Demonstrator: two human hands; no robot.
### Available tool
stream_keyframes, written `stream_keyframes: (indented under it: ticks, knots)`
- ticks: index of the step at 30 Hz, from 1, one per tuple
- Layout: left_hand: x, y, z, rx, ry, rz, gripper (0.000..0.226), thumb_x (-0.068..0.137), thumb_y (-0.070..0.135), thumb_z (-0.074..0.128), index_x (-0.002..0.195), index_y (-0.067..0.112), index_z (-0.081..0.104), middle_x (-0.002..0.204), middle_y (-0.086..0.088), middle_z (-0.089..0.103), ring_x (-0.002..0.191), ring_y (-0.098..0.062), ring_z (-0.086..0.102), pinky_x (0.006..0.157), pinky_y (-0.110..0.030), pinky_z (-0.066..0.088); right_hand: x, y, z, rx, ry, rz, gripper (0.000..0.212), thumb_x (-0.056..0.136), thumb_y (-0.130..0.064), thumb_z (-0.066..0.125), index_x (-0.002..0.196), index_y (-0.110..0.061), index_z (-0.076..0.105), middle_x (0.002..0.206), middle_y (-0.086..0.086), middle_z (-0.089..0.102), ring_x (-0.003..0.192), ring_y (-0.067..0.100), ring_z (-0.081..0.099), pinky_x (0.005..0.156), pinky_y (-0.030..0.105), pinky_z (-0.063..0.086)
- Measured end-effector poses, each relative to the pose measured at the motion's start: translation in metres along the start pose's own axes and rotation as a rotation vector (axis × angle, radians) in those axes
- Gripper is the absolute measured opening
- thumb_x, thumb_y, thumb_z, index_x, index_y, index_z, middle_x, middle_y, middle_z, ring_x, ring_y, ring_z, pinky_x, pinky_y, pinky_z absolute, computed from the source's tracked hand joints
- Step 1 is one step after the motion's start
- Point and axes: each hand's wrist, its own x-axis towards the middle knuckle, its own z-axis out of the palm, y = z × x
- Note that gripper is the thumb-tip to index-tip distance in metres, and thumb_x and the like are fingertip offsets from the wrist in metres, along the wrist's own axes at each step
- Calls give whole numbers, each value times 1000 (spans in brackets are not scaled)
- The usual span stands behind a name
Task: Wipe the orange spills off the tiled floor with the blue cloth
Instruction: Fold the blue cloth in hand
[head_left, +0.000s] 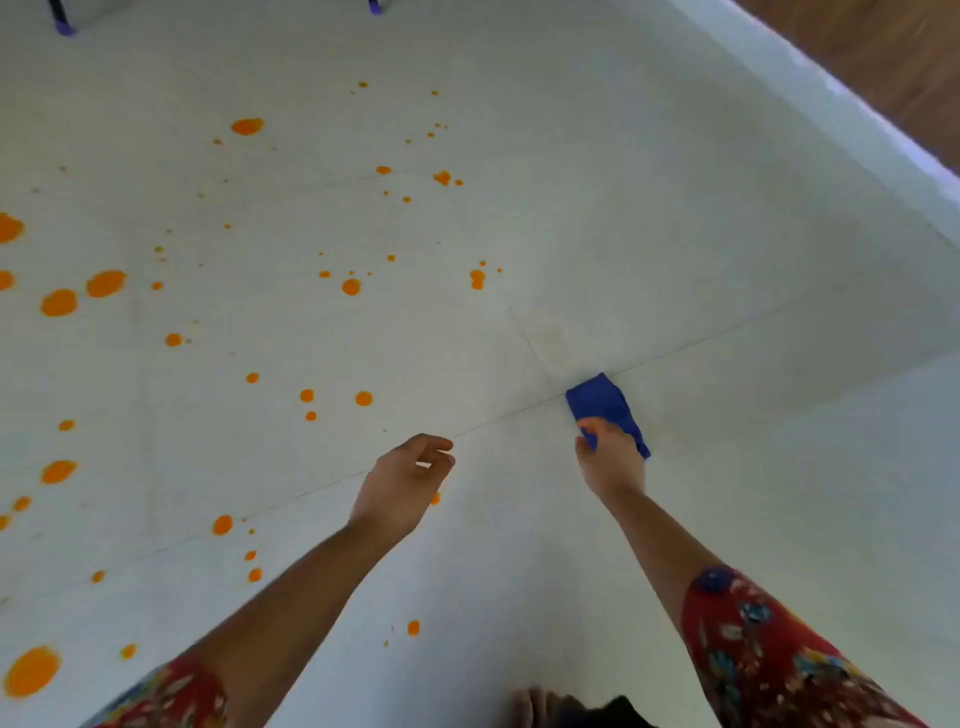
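Observation:
My right hand (613, 460) grips the folded blue cloth (600, 402) and holds it down on the pale tiled floor (727, 441), right where two grout lines cross. An orange smear shows on the cloth beside my thumb. My left hand (405, 480) hovers over the floor to the left with its fingers loosely curled and holding nothing. Several orange spills are scattered across the tiles to the left and ahead, such as a big blot (31, 670) at the lower left, a pair of drops (60, 302) at mid left and a small one (477, 279) beyond the cloth.
A white skirting board (831, 104) runs diagonally along the right, with a brown wall above it. Two purple-tipped furniture legs (65, 26) stand at the top left. My foot (530, 706) shows at the bottom edge.

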Motion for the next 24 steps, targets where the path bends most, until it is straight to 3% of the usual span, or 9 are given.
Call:
stream_keyframes:
  ticks: [3,6,10,13,15,17,20,24]
  knots:
    - [20,-19,13,-26,-55,2,16,92,27,55,101,38,62,103,14,69,85,-11,68,86,-34,51,27,18,24,-281,-2,-37,55,97,-35,48,148,-22,31,152,4,35,137,28,33,105,45,36]
    - [29,-29,17,4,-83,10,15,92,26,55,100,37,63,101,14,70,88,-10,67,87,-36,51,48,35,42,-397,15,-16,64,98,-43,42,152,-22,17,159,4,18,143,28,22,113,45,24]
    - [32,-38,16,15,-109,41,19,93,19,53,102,33,64,95,15,71,93,-4,64,89,-31,49,62,46,56,-575,120,-84,58,100,-34,41,151,-17,21,151,12,30,130,32,36,100,42,40]
    - [26,-47,7,-28,-105,36,19,94,19,53,104,31,64,94,15,72,96,-5,64,91,-28,48,65,38,54,-730,99,-137,63,94,-14,51,149,-10,20,144,14,35,124,31,42,90,37,48]
    - [21,-52,1,-65,-93,17,20,95,18,53,106,32,63,95,15,72,97,-7,64,90,-26,47,64,21,48,-736,69,-174,59,89,-6,57,141,-9,29,137,13,41,119,29,47,81,36,52]
    - [15,-55,-4,-132,-72,-7,23,94,18,54,110,32,61,100,13,71,98,-8,65,87,-23,46,58,-3,44,-588,78,-199,48,90,-7,54,135,-12,38,129,10,48,112,29,54,78,40,51]
    - [5,-58,-13,-250,-45,-41,25,91,19,57,113,32,60,105,10,70,100,-9,65,82,-23,44,31,-46,42,-24,109,-212,38,87,-7,50,123,-18,54,108,5,62,92,30,61,71,34,47]
    - [-11,-68,-26,-426,56,-107,31,82,33,63,113,26,62,106,9,72,99,-12,68,89,-27,47,-28,-113,37,757,-161,-164,29,84,3,49,99,-17,63,88,4,66,80,20,57,68,26,41]
